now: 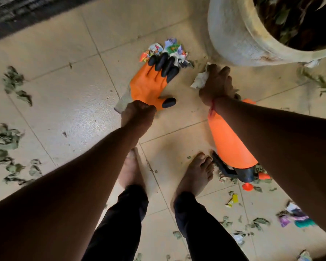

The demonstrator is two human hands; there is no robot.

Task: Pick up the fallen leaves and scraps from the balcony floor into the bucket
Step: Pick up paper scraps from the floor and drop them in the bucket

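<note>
Evidently the left grip (139,112) clamps the glove (149,85) by its cuff, probably to rake the wrappers (170,46) closer; the right grip (216,82) clamps crumpled paper (199,81) beside the bucket (233,34).

Bare forearms (83,176) here, what looks like a red thread (211,108) at the right wrist, dark trousers (205,232), bare feet (194,174).

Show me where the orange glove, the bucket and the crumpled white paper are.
orange glove (145,85): head view, on its orange palm.
bucket (231,34): head view, on its pale outer wall.
crumpled white paper (199,80): head view, on its exposed left part.
</note>
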